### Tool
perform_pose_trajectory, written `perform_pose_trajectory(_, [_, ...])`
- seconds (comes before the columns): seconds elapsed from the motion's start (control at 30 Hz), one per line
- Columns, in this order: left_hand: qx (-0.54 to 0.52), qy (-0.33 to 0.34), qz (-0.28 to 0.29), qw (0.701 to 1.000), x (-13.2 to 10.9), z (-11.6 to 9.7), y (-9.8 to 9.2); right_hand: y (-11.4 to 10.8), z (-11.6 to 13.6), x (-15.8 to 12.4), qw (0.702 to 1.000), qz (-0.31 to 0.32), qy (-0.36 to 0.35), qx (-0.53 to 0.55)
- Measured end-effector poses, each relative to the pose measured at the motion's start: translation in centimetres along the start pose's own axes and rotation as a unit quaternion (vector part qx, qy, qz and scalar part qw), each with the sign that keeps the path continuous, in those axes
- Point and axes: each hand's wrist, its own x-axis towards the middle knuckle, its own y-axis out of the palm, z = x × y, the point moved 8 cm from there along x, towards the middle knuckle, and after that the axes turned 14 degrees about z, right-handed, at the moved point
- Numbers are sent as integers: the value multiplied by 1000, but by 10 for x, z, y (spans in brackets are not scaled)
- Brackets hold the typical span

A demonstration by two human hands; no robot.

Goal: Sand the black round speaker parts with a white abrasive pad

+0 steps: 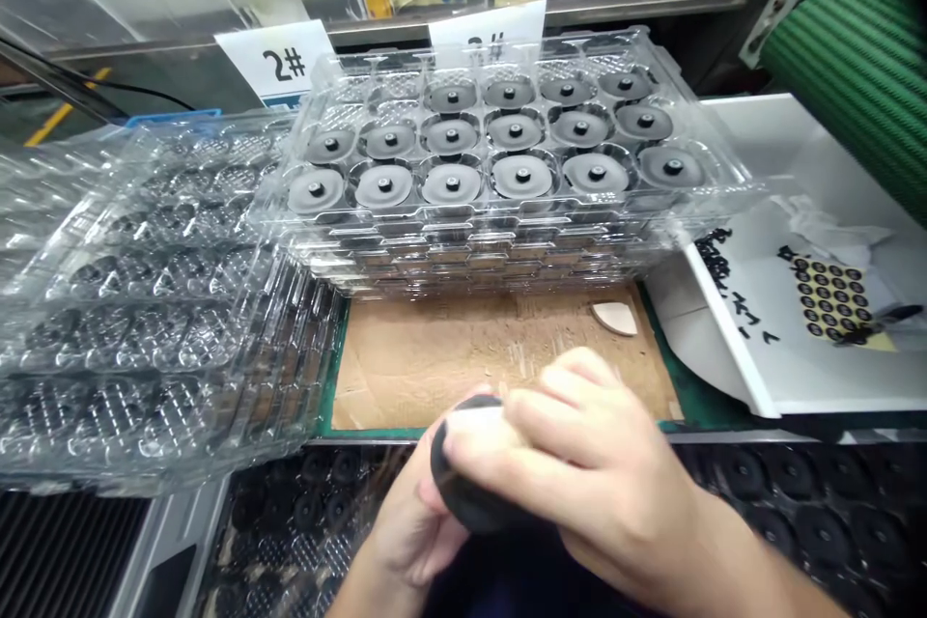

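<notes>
Well, in the head view, a black rounded disc [463,478] sits low at the front edge of the bench [724,437], held between the person's two hands. The right hand [594,473] lies over it, its fingers [572,415] curled across the upper face and closed on it, partly covering a pale patch there. The left hand [406,526] supports the disc from below, its fingers closed against the lower rim.

Beyond the hands, a brown cardboard sheet [435,357] on a green mat [699,396] carries a cream fan-shaped piece [614,317]. Behind it, a stack of clear plastic trays [637,43] holds grey discs with black centre knobs. More clear plastic trays [145,309] lie to the left. On the right, a white card tray [724,348] holds small black discs on a yellow sheet [847,309].
</notes>
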Motion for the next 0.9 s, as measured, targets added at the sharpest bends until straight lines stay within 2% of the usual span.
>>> perform_pose_trajectory(0.03, [10, -8, -1, 1000, 0, 0, 1, 5, 0, 5, 999, 29, -32, 28])
perform_pose_trajectory(0.1, [23, -29, 4, 999, 1, -1, 5, 14, -6, 12, 994, 75, -27, 74])
perform_pose_trajectory(0.2, [24, -52, 5, 998, 4, -2, 11, 17, -11, 15, 995, 69, 13, 74])
perform_pose_trajectory(0.3, [31, -54, -4, 998, 7, -3, 10, 19, -7, 15, 992, 57, -44, 108])
perform_pose_trajectory(0.33, [29, -47, -4, 998, 7, -4, 9, 20, -16, 14, 992, 39, -31, 120])
perform_pose_trajectory(0.37, [21, -39, -2, 999, 6, -3, 7, 20, -30, 11, 992, 11, 11, 122])
perform_pose_trajectory(0.43, [-6, -21, 4, 1000, 4, -2, 3, 29, -68, -4, 981, -39, 145, 125])
perform_pose_trajectory(0.5, [-31, -4, 6, 999, 1, 0, -4, 55, -99, -26, 955, -39, 258, 143])
perform_pose_trajectory(0.57, [-47, 12, -3, 999, -1, 1, -13, 89, -113, -45, 941, -14, 296, 166])
perform_pose_trajectory(0.63, [-62, 25, -21, 998, -3, 1, -21, 119, -115, -59, 938, 10, 297, 178])
perform_pose_trajectory(0.7, [-72, 33, -42, 996, -3, 0, -27, 133, -115, -67, 935, 17, 301, 189])
perform_pose_trajectory(0.77, [-65, 35, -57, 996, -3, -2, -29, 124, -114, -67, 929, -3, 314, 196])
perform_pose_trajectory(0.83, [-52, 37, -65, 996, -2, -3, -28, 96, -107, -58, 923, -48, 327, 198])
perform_pose_trajectory(0.9, [-33, 49, -75, 995, -1, -5, -27, 62, -88, -40, 927, -96, 303, 199])
